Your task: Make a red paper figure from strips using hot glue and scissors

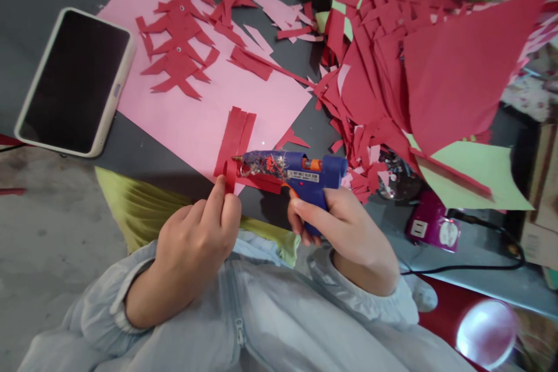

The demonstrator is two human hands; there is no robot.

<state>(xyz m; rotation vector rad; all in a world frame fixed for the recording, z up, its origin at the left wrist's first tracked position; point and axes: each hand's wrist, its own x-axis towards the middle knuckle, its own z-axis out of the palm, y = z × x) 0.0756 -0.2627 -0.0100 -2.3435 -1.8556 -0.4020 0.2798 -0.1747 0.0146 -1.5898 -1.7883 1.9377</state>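
Observation:
My right hand (pixel 349 226) is wrapped round the grip of a blue hot glue gun (pixel 322 171), its index finger at the orange trigger. The gun's metal nozzle points left over red paper strips (pixel 235 133) at the pink sheet's near edge. Loose strands cling to the gun's barrel. My left hand (pixel 200 226) has its fingers curled, with the index fingertip pressing the near end of a red paper strip just left of the nozzle. Another red paper piece (pixel 261 183) lies partly beneath the gun.
Cut red paper figures (pixel 178 40) with small eyes lie on the pink sheet (pixel 270 93). A white-framed tablet (pixel 78 81) rests at left. Red scraps and sheets (pixel 453 70) pile at right, beside light green paper (pixel 492 168). A black cable (pixel 475 268) runs along the table's right side.

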